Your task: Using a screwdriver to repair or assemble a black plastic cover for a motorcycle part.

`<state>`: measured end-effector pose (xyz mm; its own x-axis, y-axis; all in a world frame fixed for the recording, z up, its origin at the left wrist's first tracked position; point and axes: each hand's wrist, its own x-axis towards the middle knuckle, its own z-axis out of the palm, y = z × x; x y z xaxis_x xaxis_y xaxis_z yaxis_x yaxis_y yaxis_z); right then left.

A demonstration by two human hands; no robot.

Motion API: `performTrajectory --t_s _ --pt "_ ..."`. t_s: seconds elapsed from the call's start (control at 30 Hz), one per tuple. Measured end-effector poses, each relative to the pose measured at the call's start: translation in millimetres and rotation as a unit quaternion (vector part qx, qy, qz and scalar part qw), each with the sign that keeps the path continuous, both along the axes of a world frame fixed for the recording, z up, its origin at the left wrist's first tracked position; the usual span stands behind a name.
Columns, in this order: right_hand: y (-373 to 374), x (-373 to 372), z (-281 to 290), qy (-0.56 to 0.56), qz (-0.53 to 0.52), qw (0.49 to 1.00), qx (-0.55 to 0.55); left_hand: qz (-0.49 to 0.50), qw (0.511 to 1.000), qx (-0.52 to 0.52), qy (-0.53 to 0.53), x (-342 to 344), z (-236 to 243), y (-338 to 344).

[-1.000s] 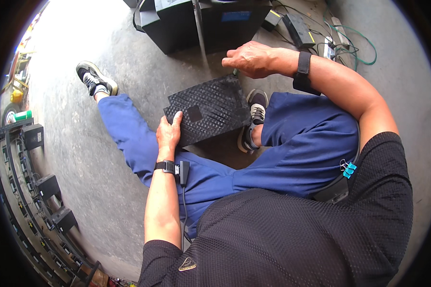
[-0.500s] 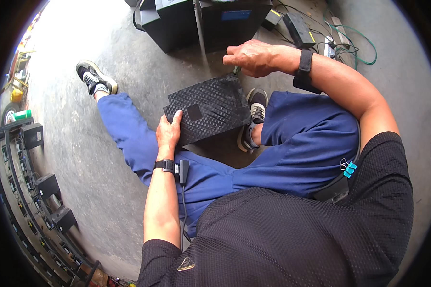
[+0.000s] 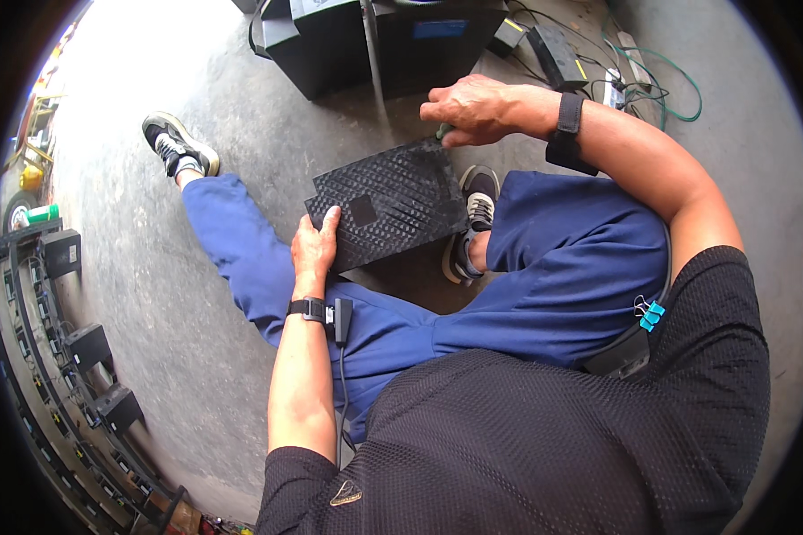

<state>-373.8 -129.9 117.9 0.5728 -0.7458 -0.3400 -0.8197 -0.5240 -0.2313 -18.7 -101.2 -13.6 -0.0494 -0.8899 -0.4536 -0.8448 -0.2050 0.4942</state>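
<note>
A black panel (image 3: 393, 201) with a checked surface and a darker square patch is held over the floor between my legs. My left hand (image 3: 314, 241) grips its lower left corner, thumb on top. Above the upper right corner, my right hand (image 3: 473, 111) is curled around a small green tool (image 3: 443, 131), mostly hidden by the fingers; whether it touches the panel I cannot tell. My shoes (image 3: 178, 143) lie left of the panel and just right of it, with blue trouser legs (image 3: 562, 250) around it.
A large black case (image 3: 321, 53) with a grey pole (image 3: 370, 62) stands beyond the panel. At upper right are black power units (image 3: 558, 58), tangled cables and a power strip (image 3: 614, 89). A rack (image 3: 36, 330) carrying black boxes runs along the left, near a wheel (image 3: 18, 214).
My right hand has shifted slightly right and down at the panel's upper corner, its fingers turning a little. My left hand and the panel look almost unmoved.
</note>
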Motion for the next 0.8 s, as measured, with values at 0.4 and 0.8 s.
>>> performTrajectory --t_s 0.4,0.8 --pt "-2.1 6.5 -10.6 0.071 0.069 0.995 -0.006 -0.001 1.0 -0.003 -0.006 -1.5 1.3 0.6" --pt "5.3 -1.2 -27.8 0.028 0.049 0.998 -0.032 0.001 1.0 -0.014 -0.012 0.5 -2.4 1.1"
